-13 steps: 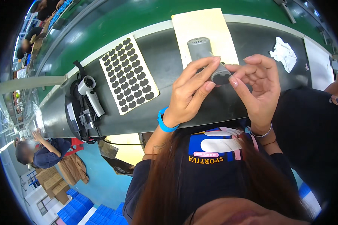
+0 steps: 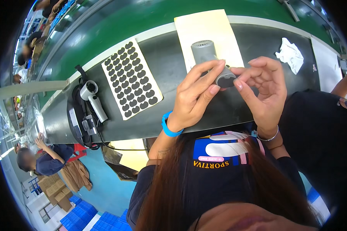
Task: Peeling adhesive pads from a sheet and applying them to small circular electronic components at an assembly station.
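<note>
Hand L (image 2: 189, 99) gripping gray dryer (image 2: 204, 53), hand R (image 2: 269, 92) at end (image 2: 226, 81), fingers (image 2: 265, 62) bent

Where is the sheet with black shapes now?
In the head view, the sheet lies left of centre, between the silver hair dryer and the left hand.

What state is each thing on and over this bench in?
Grey device: held in the left hand
Right hand: fingers bent, at the grey device's dark end
Yellow sheet: flat, partly covered
Sheet of black pieces: lying flat
Silver device: lying down, not held
White wad: crumpled

Dark shirt (image 2: 214, 188), 1 blue wristband (image 2: 165, 124)
</note>
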